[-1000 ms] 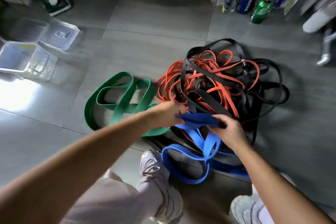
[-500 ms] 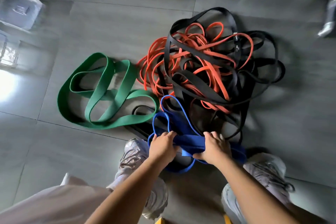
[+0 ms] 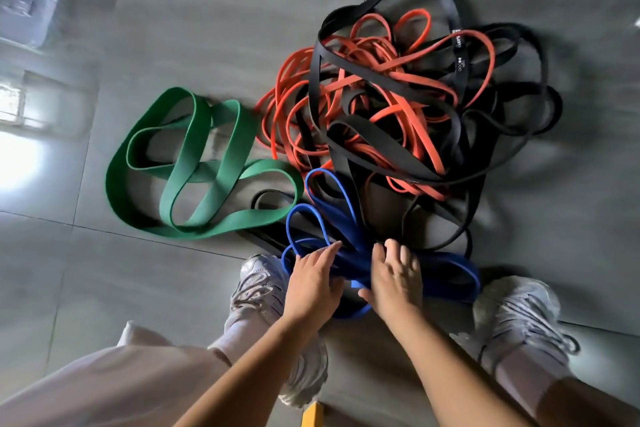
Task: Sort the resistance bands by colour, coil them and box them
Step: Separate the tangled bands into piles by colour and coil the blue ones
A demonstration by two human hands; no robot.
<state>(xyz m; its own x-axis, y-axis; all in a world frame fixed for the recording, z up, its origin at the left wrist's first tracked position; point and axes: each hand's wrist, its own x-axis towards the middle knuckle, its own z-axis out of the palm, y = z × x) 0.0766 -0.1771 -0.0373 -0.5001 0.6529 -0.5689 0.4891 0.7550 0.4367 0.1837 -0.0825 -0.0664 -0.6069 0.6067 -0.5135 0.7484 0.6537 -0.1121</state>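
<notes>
Black-orange tangle (image 3: 398, 104) touching blue bands (image 3: 346, 236); green band (image 3: 188, 156) just left.

One view here, from a wide-angle camera on the person's head, tilted steeply down and a little forward. The left hand (image 3: 311, 284) and right hand (image 3: 394, 282) sit close, low of centre, forearms (image 3: 242, 374) entering from the bottom edge. Beyond the fingertips (image 3: 334, 248) the tiled floor (image 3: 207, 28) bows away with the band tangle (image 3: 398, 97); back of the fingers, the wearer's shoes (image 3: 519, 315) flank the wrists.
</notes>
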